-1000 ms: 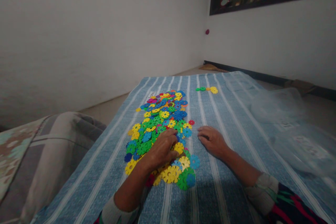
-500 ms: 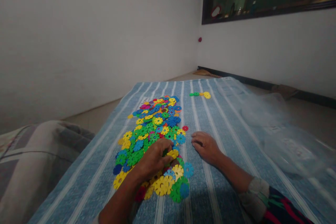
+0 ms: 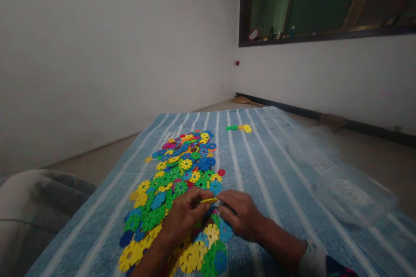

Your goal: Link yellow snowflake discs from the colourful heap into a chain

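Note:
A yellow notched plastic building disc (image 3: 209,201) is pinched edge-on between the thumb and fingers of my left hand (image 3: 188,210), just above the pile. My right hand (image 3: 240,212) meets it from the right, its thumb and fingers drawn together at the disc's edge. Whatever the right fingertips hold, if anything, is hidden. Beneath both hands spreads a long pile of flower-like discs (image 3: 152,218) in green, yellow, blue, red and purple. Some of the pile is covered by my left hand and forearm.
Farther back lies a short row of joined discs (image 3: 240,128), green to yellow. Clear plastic bags (image 3: 351,194) rest on the right of the blue striped cloth (image 3: 260,181). Grey fabric (image 3: 35,212) bulges at the left. White walls and a dark-framed window (image 3: 318,4) stand beyond.
My left hand has lifted a yellow disc off the pile. My right hand has moved left to meet it. The view has tilted up a little.

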Demonstrator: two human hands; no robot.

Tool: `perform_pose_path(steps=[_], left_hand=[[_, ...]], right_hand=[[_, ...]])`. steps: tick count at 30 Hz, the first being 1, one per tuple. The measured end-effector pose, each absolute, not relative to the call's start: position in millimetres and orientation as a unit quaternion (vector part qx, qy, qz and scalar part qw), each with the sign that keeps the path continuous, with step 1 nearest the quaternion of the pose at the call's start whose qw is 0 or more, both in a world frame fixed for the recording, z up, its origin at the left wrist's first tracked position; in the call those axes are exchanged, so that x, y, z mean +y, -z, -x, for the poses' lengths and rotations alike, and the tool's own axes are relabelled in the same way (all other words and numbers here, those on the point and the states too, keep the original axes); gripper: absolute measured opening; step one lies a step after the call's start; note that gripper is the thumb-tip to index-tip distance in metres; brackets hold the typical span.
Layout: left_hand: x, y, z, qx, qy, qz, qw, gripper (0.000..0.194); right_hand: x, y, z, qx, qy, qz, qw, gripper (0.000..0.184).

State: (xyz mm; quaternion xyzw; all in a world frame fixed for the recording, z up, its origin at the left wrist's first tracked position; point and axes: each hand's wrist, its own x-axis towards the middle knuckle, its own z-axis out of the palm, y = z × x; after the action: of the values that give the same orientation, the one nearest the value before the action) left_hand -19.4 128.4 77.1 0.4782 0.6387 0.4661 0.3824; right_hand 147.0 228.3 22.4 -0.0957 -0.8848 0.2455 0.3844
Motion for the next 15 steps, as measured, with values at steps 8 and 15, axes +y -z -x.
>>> perform_pose_path(steps=[8, 15], left_hand=[[129.0, -67.7, 12.4, 0.661, -0.435, -0.52, 0.322, 0.022], [129.6, -67.5, 13.5, 0.659, -0.447, -0.526, 0.299, 0.022]], right_hand=[[220.6, -24.1, -139.9, -0.858, -0.332, 0.118, 0.373, 0.026], [224.4, -35.6, -128.1, -0.808, -0.461, 0.139, 0.34, 0.017]])
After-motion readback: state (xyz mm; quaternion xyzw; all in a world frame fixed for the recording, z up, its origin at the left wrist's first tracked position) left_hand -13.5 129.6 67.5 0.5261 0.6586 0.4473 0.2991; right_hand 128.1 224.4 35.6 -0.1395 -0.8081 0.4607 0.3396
